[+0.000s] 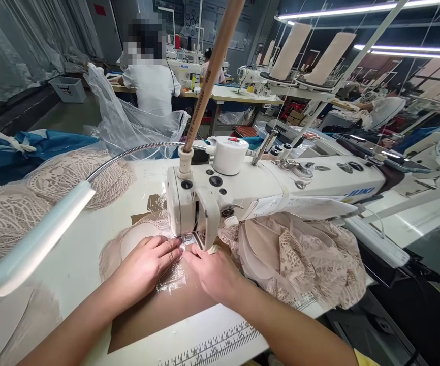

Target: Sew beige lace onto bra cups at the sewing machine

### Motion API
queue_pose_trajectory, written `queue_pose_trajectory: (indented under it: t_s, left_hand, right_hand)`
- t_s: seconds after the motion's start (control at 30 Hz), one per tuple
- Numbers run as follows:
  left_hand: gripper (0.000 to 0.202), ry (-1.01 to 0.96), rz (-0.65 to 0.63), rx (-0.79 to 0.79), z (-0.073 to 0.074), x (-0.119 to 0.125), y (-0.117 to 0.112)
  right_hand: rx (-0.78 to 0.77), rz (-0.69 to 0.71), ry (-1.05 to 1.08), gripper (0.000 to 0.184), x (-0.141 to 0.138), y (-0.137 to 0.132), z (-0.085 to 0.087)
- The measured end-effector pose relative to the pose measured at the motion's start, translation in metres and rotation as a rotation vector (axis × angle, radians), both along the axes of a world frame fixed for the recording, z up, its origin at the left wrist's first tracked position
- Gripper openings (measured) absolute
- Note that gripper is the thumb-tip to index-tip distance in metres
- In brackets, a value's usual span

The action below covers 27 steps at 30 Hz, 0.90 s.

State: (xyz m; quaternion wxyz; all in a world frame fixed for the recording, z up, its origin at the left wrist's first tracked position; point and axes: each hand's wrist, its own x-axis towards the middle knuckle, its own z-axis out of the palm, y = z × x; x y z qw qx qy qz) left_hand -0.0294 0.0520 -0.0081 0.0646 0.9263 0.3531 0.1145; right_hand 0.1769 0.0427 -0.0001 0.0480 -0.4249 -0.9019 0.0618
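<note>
Beige lace fabric (pixel 117 249) with a smooth cup-shaped piece lies left of the needle area of a white sewing machine (pixel 182 203). My left hand (pixel 153 259) rests on this fabric, its fingers stretched flat and pointing to the presser foot (pixel 186 238). Close on the other side, my right hand (pixel 216 272) has its fingers curled and its thumb and forefinger together at the fabric's edge by the foot. What lies between those fingertips is mostly hidden. Under both hands is brown cardboard (pixel 155 320) with shiny clear tape (pixel 172 279).
A lamp (pixel 40 234) on a bendy metal neck reaches over the left side. Stacked lace pieces (pixel 79 178) lie behind it. Bunched lace cups (pixel 300 254) fill the space under the machine arm. A ruler strip (pixel 220 343) marks the front edge. A person (pixel 149 81) sits ahead.
</note>
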Motion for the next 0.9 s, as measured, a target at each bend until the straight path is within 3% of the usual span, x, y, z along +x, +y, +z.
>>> queue_pose_trajectory:
  t_s: [0.13, 0.33, 0.67, 0.9]
  left_hand:
    - [0.035, -0.04, -0.001, -0.002, 0.002, 0.0, 0.008]
    - [0.034, -0.071, 0.022, -0.016, -0.002, -0.004, 0.015]
    - [0.037, -0.043, 0.049, 0.047, 0.0, -0.002, 0.017]
    - [0.03, 0.128, 0.222, 0.06, 0.01, -0.01, 0.002]
  right_hand:
    - [-0.004, -0.086, -0.003, 0.038, -0.004, 0.002, 0.0]
    - [-0.003, -0.065, 0.054, 0.046, -0.002, 0.005, -0.003]
    - [0.006, -0.063, 0.14, 0.042, 0.003, 0.005, -0.012]
    - [0.047, -0.1, 0.177, 0.036, 0.007, 0.003, -0.014]
